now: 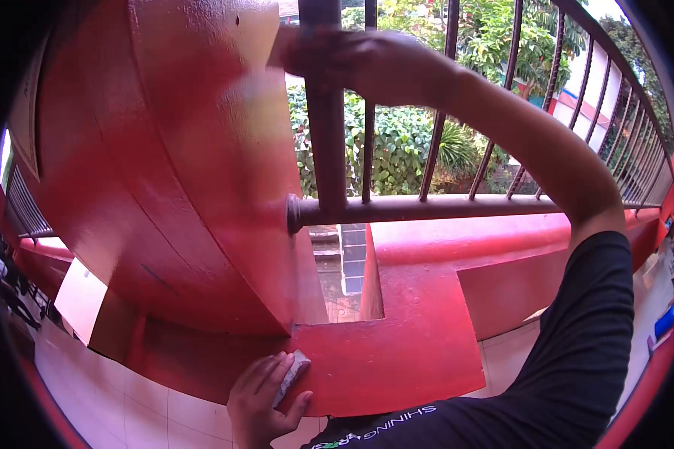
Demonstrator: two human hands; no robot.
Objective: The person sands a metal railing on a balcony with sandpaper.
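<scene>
Low in the view, my left hand rests at the front edge of the red ledge. Its fingers and thumb close around a small grey block with a rough, pale end. My right hand is raised at the dark metal post of the railing, beside the glossy red column. Motion smears its fingers. A brownish flat edge shows at the fingertips, and I cannot tell whether the hand holds it.
Vertical bars and a lower rail run to the right behind my forearm. Green bushes grow beyond them. Below the rail, a gap shows steps. Pale floor tiles lie under the ledge.
</scene>
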